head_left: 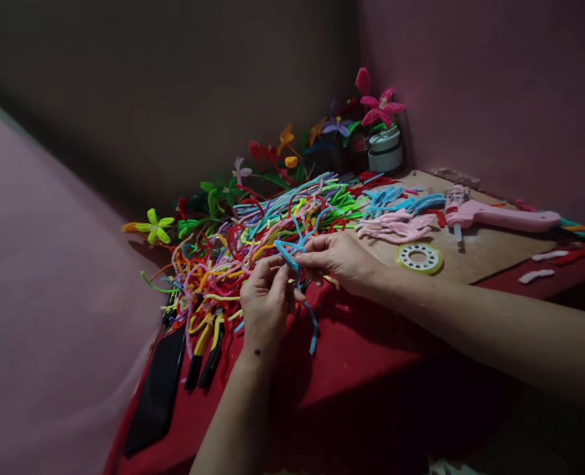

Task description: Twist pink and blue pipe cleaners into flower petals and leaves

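Note:
Both hands meet over the front of a red-covered table, pinching a blue pipe cleaner (313, 333). My left hand (267, 300) closes thumb and fingers on it near a folded loop at the top. From the right, my right hand (339, 260) pinches the same piece beside that loop. One end of the blue stem hangs down below the hands, bent near its tip. Right behind the hands spreads a tangled heap of many-coloured pipe cleaners (263, 231). The fingertips partly hide where the piece is gripped.
Yellow-black pliers (210, 349) and a black phone (156, 392) lie at left. To the right are a board (490, 254), a tape roll (419, 258), a pink glue gun (505, 216) and pink bent pieces (396, 226). Pipe-cleaner flowers (382, 107) and a lidded jar (385, 150) stand behind.

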Demonstrator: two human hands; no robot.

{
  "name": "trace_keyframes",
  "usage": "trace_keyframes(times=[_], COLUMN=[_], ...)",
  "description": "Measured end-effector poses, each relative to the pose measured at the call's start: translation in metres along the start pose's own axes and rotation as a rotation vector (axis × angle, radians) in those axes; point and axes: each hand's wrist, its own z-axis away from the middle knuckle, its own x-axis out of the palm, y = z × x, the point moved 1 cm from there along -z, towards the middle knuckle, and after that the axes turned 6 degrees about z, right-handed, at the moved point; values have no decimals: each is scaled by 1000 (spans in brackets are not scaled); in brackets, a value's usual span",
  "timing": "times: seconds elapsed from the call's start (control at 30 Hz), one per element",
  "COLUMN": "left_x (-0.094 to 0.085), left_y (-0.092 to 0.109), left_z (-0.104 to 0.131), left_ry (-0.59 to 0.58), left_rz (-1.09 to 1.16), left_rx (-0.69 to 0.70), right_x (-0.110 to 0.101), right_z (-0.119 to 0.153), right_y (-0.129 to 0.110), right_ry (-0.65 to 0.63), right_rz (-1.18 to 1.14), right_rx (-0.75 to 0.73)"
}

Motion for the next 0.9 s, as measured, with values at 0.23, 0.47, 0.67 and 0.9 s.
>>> trace_keyframes(times=[0.23,0.47,0.67,0.9], left_x=[0,-5,-9,-13], left_y=[0,-1,-3,-7], left_z=[2,-3,-7,-9], left_ry=[-78,-188,-242,-228], left_rz=[-115,4,206,56], left_rx=[-46,-230,-520,-467], right_x=[-1,-2,-3,-5], right_z=[-2,-6,-7,-8], right_y=[3,7,9,7], right_ry=[-109,-33,-12,-12], right_rz=[-85,-102,-164,-144], right_rx=[74,131,108,116])
